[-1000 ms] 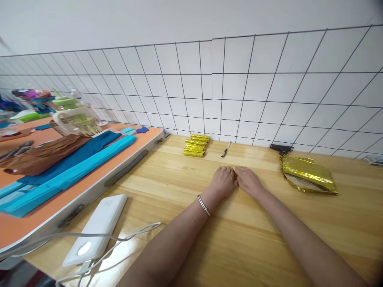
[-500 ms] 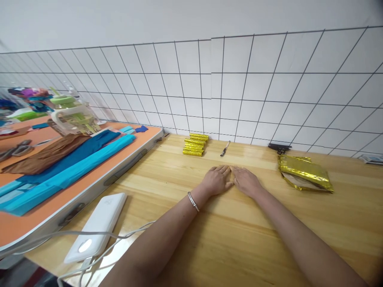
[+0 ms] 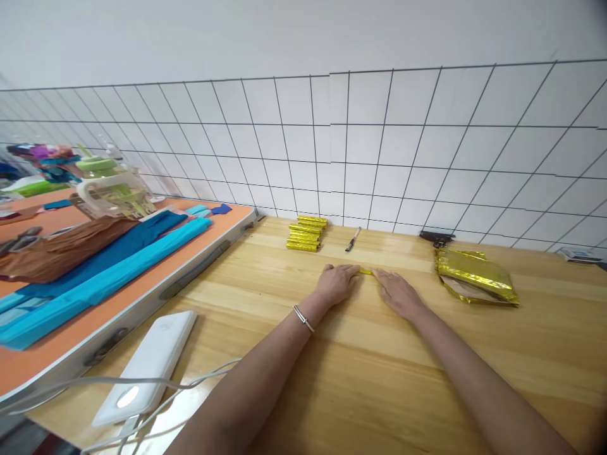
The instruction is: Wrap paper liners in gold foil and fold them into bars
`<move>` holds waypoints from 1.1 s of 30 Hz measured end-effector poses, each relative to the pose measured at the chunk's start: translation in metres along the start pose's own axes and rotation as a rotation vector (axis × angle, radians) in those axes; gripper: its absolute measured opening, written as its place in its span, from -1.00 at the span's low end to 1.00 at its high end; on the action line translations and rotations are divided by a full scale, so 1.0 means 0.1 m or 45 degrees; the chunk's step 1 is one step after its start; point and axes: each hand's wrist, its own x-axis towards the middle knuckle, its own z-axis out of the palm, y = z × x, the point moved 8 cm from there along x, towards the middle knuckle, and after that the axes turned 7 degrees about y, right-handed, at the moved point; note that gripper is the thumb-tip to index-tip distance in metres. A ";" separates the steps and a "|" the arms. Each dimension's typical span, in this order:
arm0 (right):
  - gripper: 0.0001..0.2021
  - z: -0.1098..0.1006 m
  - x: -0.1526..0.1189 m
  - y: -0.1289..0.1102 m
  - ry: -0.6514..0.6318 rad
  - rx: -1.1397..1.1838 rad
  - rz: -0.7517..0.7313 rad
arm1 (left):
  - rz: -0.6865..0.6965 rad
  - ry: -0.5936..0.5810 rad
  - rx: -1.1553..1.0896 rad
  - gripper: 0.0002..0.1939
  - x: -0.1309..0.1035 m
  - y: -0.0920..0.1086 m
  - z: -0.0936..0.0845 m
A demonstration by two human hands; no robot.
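My left hand [image 3: 337, 282], with a silver bangle at its wrist, lies flat on the wooden table, fingers stretched out over the left end of a thin gold foil strip [image 3: 365, 271]. Opposite it, my right hand [image 3: 397, 292] rests with extended fingertips at the strip's right end. Only a short middle length of the strip shows between the hands; its ends are hidden under the fingers. Beyond my left hand, several folded gold foil strips [image 3: 306, 234] are lined up on the table. A pen [image 3: 353, 239] lies to the right of them.
Gold foil sheets [image 3: 475, 275] are stacked at the right, beside a black clip-like object [image 3: 437, 236]. A white power bank [image 3: 148, 366] with cables sits at the near left. The orange table [image 3: 227, 237] holds blue and brown material and a jug [image 3: 114, 189].
My hands have moved apart, the right one to the right, and a length of gold foil strip now shows between them. The camera view has shifted slightly.
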 end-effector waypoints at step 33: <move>-0.49 -0.19 0.36 -0.59 -0.106 -0.651 -0.116 | -0.154 0.030 -0.317 -0.59 0.13 -0.40 0.08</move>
